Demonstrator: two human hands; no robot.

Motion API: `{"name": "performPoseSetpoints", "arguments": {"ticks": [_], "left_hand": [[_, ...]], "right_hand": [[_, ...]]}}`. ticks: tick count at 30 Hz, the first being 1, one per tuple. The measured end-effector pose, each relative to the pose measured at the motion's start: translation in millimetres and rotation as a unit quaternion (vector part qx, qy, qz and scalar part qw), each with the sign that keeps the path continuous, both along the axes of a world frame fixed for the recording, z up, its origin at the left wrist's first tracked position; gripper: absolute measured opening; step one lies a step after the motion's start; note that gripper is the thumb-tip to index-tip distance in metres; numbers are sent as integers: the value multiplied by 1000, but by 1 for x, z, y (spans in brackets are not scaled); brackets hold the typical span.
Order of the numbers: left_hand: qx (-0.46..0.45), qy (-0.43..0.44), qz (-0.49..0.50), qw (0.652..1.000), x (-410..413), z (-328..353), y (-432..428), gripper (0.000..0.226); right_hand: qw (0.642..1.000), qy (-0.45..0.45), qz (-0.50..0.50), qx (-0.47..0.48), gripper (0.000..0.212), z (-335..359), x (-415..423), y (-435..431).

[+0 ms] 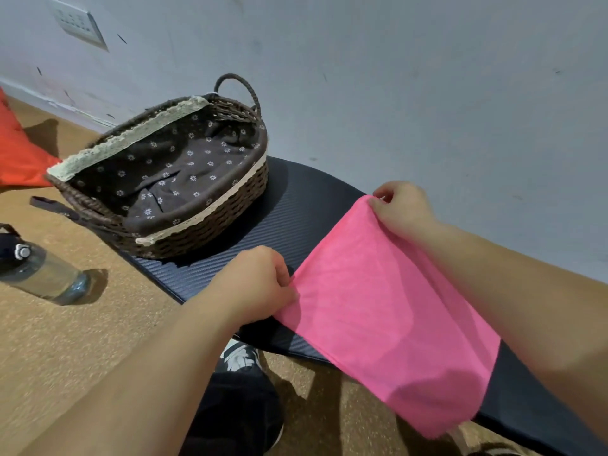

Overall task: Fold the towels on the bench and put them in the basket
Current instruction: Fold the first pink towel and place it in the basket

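bench [289,209], pink towel [388,307], basket [204,235] with floral liner [184,159]

A pale grey wall [427,77], flecked with small dark marks, fills the view from 10 round to 3 o'clock. A white switch plate [77,23] sits on it at 11 o'clock, and a pale skirting [49,102] runs along its foot at 10 o'clock. The tan, speckled floor [82,350] spreads from 9 to 6 o'clock. On it are a red cloth [16,153] at 9 o'clock, a clear bottle [46,274] at 8 o'clock with its shadow to the right, and a dark strap [49,203] between them.
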State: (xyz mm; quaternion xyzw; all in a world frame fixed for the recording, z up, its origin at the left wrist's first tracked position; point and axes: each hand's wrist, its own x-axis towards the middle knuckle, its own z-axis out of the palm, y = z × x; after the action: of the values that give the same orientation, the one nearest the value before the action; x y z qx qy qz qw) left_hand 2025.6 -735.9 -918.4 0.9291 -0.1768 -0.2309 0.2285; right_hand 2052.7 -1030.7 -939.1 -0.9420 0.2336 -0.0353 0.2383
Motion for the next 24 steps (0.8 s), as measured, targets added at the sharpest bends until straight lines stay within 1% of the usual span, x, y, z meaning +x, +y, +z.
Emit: {"name": "performPoseSetpoints", "arguments": {"ticks": [3, 7, 12, 15, 16, 17, 18, 20, 22, 24], "left_hand": [[-15, 5, 5, 1000, -1, -1, 4, 16], [-13, -7, 13, 1000, -3, -2, 6, 16], [14, -2, 25, 1000, 2, 0, 7, 18], [45, -27, 31, 998, 1, 0, 7, 15], [61, -35, 30, 997, 0, 1, 7, 17], [80, -41, 29, 996, -2, 3, 6, 19], [96, -47, 30, 994, -3, 6, 5, 21], [98, -79, 36, 991, -6, 14, 1, 20], [48, -125, 25, 991, -14, 24, -9, 15], [7, -129, -12, 991, -29, 31, -24, 16]], "right_hand": [[998, -44, -19, 30, 11, -1, -5, 3], [995, -79, -43, 47, 10, -3, -10, 5], [993, -74, -65, 69, 14, -2, -3, 4], [995, -46, -58, 61, 13, -7, 0, 6], [996, -38, -54, 55, 16, -9, -2, 7], [997, -34, -49, 37, 25, -10, -5, 7], [999, -35, -40, 12, 36, -9, -10, 8], [998, -58, -3, -29, 42, -5, -25, 7], [994, -70, 67, -55, 40, 2, -49, 5], [985, -46, 133, -101, 41, 3, -78, -1]]}}
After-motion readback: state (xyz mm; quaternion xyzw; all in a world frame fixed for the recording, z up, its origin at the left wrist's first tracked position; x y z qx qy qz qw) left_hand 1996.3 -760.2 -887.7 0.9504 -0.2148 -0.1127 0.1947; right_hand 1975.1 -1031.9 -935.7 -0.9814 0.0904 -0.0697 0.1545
